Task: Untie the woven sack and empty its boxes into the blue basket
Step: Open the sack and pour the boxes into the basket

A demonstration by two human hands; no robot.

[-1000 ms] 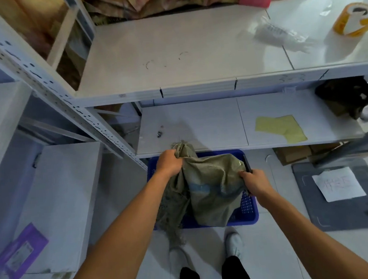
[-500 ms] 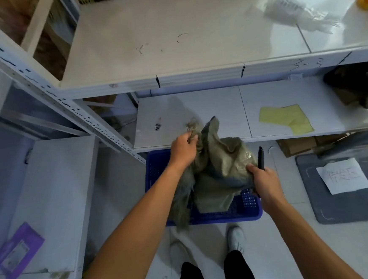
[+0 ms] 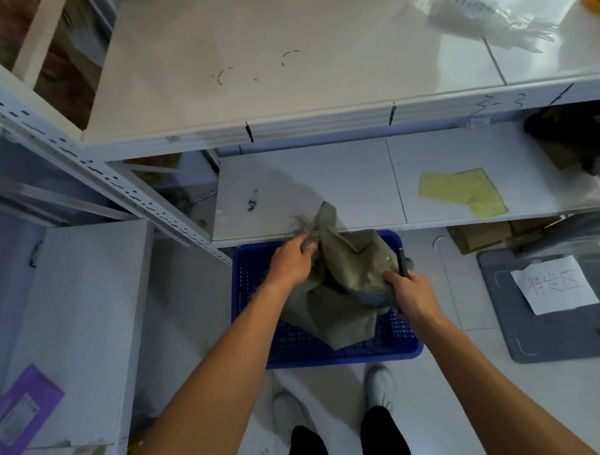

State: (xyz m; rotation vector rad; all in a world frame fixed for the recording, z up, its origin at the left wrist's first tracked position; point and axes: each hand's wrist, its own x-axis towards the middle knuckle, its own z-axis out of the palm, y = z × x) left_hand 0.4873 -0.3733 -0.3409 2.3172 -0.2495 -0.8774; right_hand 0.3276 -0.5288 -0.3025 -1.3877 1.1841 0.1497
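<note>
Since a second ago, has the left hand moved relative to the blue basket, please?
Yes: the left hand has shifted rightward, from the blue basket's left rim to over its interior.

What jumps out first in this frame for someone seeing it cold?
Dead centre, both hands grip a crumpled olive woven sack over the blue basket on the floor: the left hand at its frayed top, the right hand at its side, also clutching a black pen. Next, the yellow paper on the lower shelf at right, and the purple card at far left.
</note>
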